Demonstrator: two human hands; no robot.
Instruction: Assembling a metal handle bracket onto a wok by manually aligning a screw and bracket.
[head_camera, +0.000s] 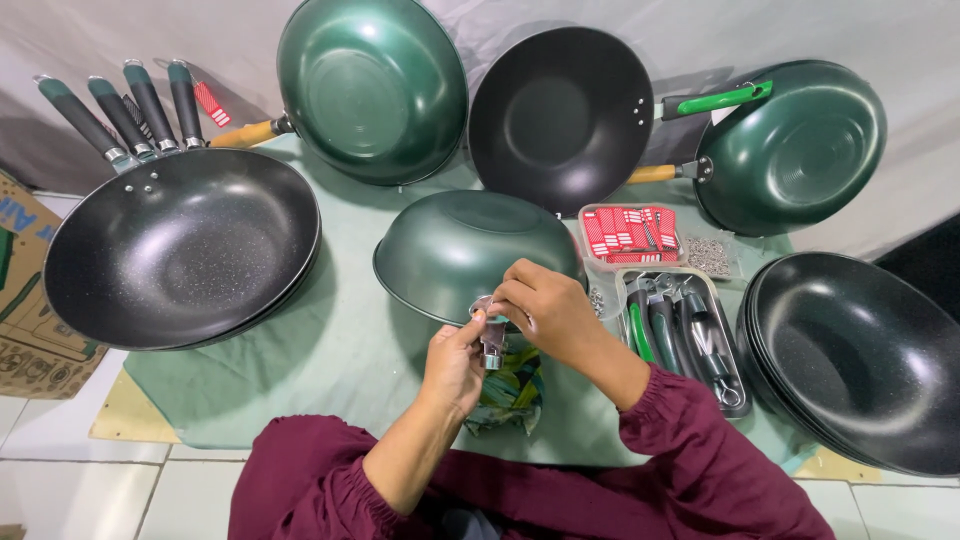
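Head view, looking down on a green cloth (340, 350) spread over the work surface. Far left: a stack of black woks (180, 245), four dark handles fanning up and left from its rim. Behind it, one green wok (372, 88) propped up with a wooden handle. Centre: an upturned green wok (470, 250), no handle on it yet, rim toward the person. Left hand (455, 365) is closed around the lower end of a small metal-ended handle piece (490, 335); right hand (545, 310) comes over from the right with fingertips pinched together on its upper end, right at the wok rim. The piece's long axis runs roughly up and down in the frame, pointing at the rim just above it, and both hands touch it, the right one nearer the rim. Behind centre: one black wok (560, 115) with a green handle, propped. Right of the hands: a clear box of red tags (630, 235), a loose scatter of small metal fasteners (708, 255), a tray of handles (685, 335), count unclear. Far right: one more green wok (795, 150), then a second black stack (860, 360)
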